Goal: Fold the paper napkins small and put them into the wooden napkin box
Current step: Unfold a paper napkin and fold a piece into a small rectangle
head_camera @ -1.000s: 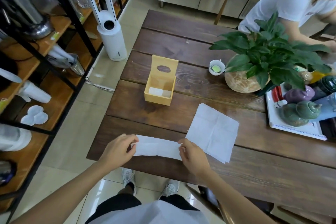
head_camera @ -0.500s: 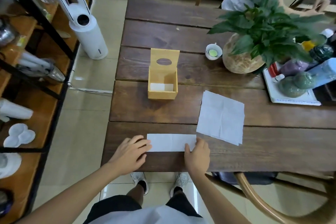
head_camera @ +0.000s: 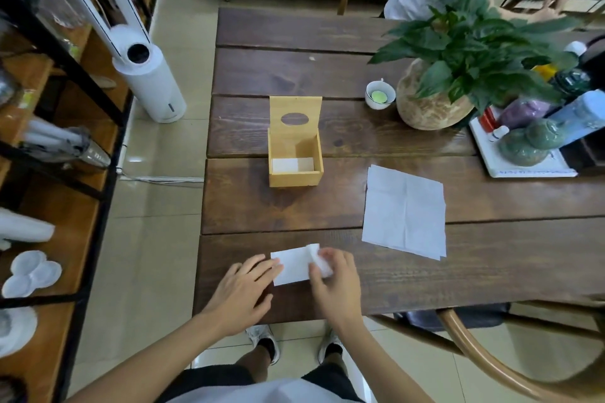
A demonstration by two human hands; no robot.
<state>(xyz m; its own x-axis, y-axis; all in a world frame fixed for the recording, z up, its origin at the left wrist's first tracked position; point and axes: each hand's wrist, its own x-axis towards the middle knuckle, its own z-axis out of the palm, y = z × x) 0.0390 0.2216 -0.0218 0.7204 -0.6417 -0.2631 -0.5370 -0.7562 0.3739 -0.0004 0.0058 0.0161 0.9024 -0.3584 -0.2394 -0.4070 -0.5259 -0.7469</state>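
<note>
A white paper napkin strip (head_camera: 293, 265) lies near the table's front edge. My right hand (head_camera: 337, 285) pinches its right end and has it lifted and curled over toward the left. My left hand (head_camera: 245, 288) lies flat with its fingertips pressing the strip's left end. Beyond them stands the wooden napkin box (head_camera: 294, 170), its lid with an oval hole tipped up, and a folded white napkin (head_camera: 284, 164) rests inside. To the right lies a pile of unfolded napkins (head_camera: 404, 209).
A potted plant (head_camera: 435, 101), a small white cup (head_camera: 379, 95) and a white tray (head_camera: 523, 170) of teapots and bottles stand at the right. Another person sits at the far end. A wooden chair (head_camera: 491, 360) is at my right; shelves and a white tower fan (head_camera: 147, 78) stand to the left.
The long strip went from held in the air to flat on the table; now my right hand has lifted its right end and is folding it leftward. The view has shifted closer.
</note>
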